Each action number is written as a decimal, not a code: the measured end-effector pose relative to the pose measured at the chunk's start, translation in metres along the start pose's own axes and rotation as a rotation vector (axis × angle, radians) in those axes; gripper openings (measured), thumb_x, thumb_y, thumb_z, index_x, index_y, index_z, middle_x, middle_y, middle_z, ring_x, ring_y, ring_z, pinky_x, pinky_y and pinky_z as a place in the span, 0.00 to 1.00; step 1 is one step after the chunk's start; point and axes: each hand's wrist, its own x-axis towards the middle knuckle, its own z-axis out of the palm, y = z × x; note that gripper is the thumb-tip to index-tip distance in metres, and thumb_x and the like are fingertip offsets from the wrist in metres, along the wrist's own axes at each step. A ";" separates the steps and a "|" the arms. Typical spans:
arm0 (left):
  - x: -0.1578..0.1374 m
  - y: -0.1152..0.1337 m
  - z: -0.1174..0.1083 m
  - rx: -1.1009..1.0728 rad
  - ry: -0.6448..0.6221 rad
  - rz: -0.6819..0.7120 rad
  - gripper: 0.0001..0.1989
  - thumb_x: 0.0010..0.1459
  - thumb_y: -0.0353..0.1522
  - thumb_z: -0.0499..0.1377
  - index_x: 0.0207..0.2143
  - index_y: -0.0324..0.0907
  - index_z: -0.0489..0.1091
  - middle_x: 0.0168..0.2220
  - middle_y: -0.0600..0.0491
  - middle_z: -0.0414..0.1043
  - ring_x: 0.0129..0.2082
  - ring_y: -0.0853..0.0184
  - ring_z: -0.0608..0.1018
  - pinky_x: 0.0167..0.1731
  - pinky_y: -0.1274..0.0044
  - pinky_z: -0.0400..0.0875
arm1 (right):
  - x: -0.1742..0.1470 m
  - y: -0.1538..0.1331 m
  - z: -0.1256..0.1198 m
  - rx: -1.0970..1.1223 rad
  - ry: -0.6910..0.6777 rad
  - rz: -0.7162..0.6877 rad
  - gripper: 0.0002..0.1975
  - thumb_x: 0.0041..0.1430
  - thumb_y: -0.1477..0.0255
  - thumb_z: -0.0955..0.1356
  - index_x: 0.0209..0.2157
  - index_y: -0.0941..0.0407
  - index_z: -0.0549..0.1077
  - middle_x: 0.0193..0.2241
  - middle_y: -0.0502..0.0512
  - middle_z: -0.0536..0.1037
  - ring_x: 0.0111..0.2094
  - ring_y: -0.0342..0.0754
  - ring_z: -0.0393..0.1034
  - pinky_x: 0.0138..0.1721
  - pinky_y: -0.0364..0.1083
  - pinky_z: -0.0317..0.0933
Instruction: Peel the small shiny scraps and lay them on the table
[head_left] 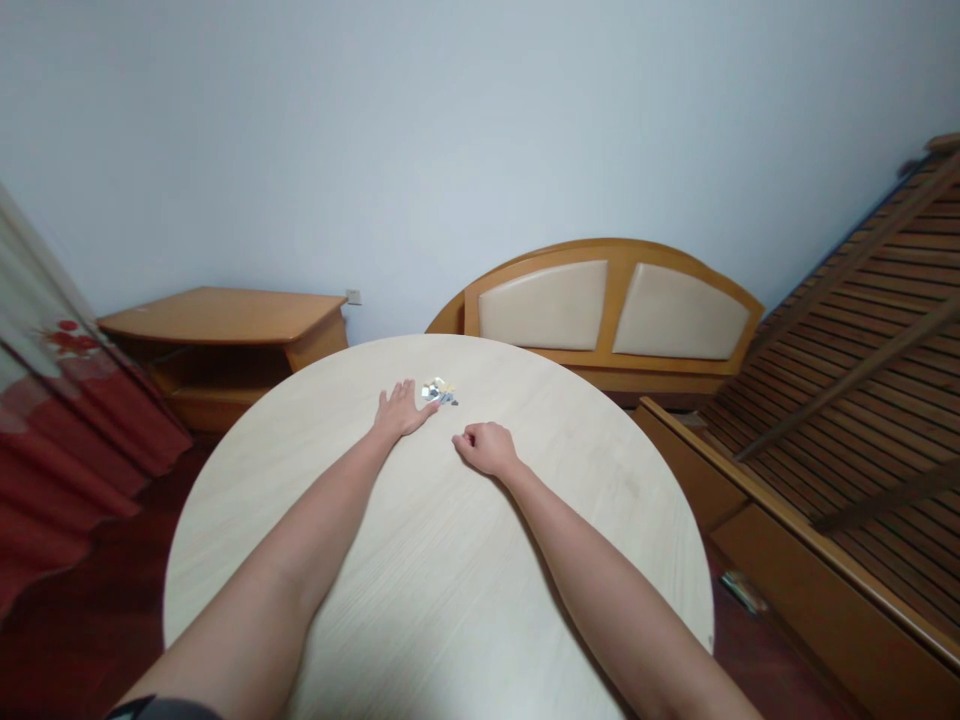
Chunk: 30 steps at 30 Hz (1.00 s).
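Note:
Both my arms reach across a round pale wooden table [315, 520]. My left hand [402, 409] lies flat, palm down, fingers stretched out, its fingertips just left of a small heap of shiny silver and grey bits [439, 392] at the far side of the table. My right hand [486, 447] rests on the tabletop as a loose fist, a little nearer to me and right of the heap, not touching it. Whether the fist holds anything is hidden.
A low wooden cabinet [225, 330] stands at the back left by the wall. A wooden headboard with padded panels [611, 305] leans behind the table. A slatted bed frame [862, 380] fills the right side. A red-patterned curtain [52, 400] hangs at left.

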 end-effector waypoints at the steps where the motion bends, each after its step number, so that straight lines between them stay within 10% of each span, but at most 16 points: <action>1: 0.002 0.003 0.001 0.009 -0.002 0.017 0.47 0.60 0.59 0.41 0.70 0.35 0.45 0.71 0.39 0.42 0.71 0.51 0.47 0.66 0.55 0.42 | 0.001 -0.001 0.000 -0.003 -0.002 0.005 0.19 0.65 0.61 0.62 0.31 0.55 0.80 0.31 0.56 0.82 0.33 0.48 0.74 0.30 0.44 0.51; 12: 0.025 0.024 0.015 -0.009 0.000 0.113 0.44 0.60 0.59 0.43 0.70 0.44 0.46 0.71 0.42 0.45 0.70 0.51 0.49 0.65 0.54 0.42 | 0.002 -0.001 0.002 0.009 0.000 0.005 0.19 0.65 0.60 0.62 0.33 0.55 0.80 0.31 0.56 0.82 0.33 0.48 0.74 0.31 0.43 0.52; 30: -0.026 0.032 0.010 0.011 0.221 0.051 0.26 0.65 0.45 0.48 0.61 0.43 0.62 0.67 0.43 0.55 0.67 0.56 0.57 0.63 0.62 0.54 | 0.002 0.002 0.001 0.026 0.003 -0.028 0.20 0.66 0.59 0.62 0.29 0.55 0.78 0.28 0.54 0.81 0.31 0.46 0.72 0.29 0.43 0.48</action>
